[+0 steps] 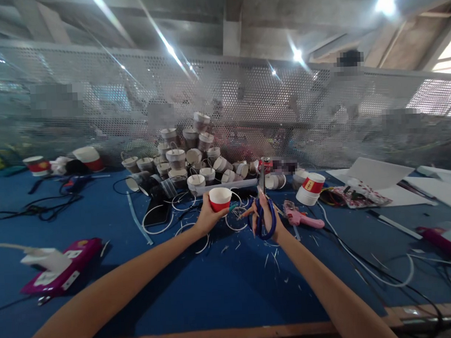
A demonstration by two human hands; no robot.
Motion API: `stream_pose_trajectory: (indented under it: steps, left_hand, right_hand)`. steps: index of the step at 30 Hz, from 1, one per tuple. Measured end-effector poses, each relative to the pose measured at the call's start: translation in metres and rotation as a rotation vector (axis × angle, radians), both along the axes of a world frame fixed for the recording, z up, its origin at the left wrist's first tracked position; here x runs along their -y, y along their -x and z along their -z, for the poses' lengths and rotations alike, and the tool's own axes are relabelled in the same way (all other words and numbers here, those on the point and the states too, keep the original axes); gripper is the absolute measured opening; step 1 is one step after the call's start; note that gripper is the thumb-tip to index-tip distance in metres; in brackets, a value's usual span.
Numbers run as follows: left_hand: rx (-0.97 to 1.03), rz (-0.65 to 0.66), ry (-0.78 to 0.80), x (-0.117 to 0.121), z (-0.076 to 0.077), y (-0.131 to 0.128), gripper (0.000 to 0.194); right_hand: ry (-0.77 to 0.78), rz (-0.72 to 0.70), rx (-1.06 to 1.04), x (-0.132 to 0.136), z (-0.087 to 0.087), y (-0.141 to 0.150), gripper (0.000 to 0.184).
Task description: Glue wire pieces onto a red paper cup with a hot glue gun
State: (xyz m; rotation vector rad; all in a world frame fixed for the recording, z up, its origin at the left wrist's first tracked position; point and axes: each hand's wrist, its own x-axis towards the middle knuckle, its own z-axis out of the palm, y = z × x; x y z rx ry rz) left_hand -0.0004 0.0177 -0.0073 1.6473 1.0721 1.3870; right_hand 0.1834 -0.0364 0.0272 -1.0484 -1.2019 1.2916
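My left hand (206, 216) is closed around a small red paper cup (219, 199) with a white inside, held upright above the blue table (222, 282). My right hand (264, 214) grips blue-handled scissors (263, 207), fingers through the loops, blades pointing up and away. Cup and scissors are close together but apart. White paper rings (237, 219) and thin paper shavings lie on the table just under and around both hands.
A heap of small handled paper-cup baskets (190, 155) stands behind the hands against a perforated metal screen (245, 104). A pink glue gun (303, 216) and stacked red-and-white cups (310, 188) lie right. A pink power strip (62, 268) and cables are left; white sheets (377, 176) far right.
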Motion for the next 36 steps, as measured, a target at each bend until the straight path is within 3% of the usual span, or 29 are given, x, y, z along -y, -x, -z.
stream_pose_trajectory:
  steps: [3,8,12,19,26,28,31,34,36]
  left_hand:
    - [0.04,0.058,0.016,0.003,-0.001,-0.001,0.061]
    - [0.166,0.198,0.103,0.003,0.0,-0.002,0.06]
    - [0.185,0.205,0.119,0.002,0.0,-0.001,0.067]
    - [0.078,0.251,0.138,0.003,-0.003,0.0,0.083]
    - [0.074,0.482,0.174,0.005,-0.005,0.002,0.075]
    - [0.065,0.561,0.202,0.006,-0.006,0.003,0.07]
    - [0.111,0.542,0.21,0.006,-0.004,0.003,0.065]
    - [0.09,0.356,0.101,0.002,0.0,0.002,0.065]
    - [0.05,0.258,0.017,-0.001,0.002,0.001,0.067]
  right_hand:
    - [0.011,0.019,-0.077,0.003,-0.004,0.007,0.053]
    - [0.021,0.242,-0.162,-0.011,0.002,-0.008,0.051]
    - [-0.035,0.351,-0.064,-0.023,0.008,-0.026,0.045]
    - [0.075,0.069,-0.101,-0.014,0.003,-0.012,0.051]
    - [0.019,0.053,-0.047,-0.012,0.004,-0.006,0.048]
    - [0.002,0.107,-0.011,-0.014,0.004,-0.011,0.048]
    - [0.008,0.286,0.193,-0.02,0.003,-0.026,0.048]
    - [-0.009,0.415,0.723,-0.025,0.002,-0.043,0.039]
    - [-0.092,0.396,1.0,-0.026,0.001,-0.049,0.035]
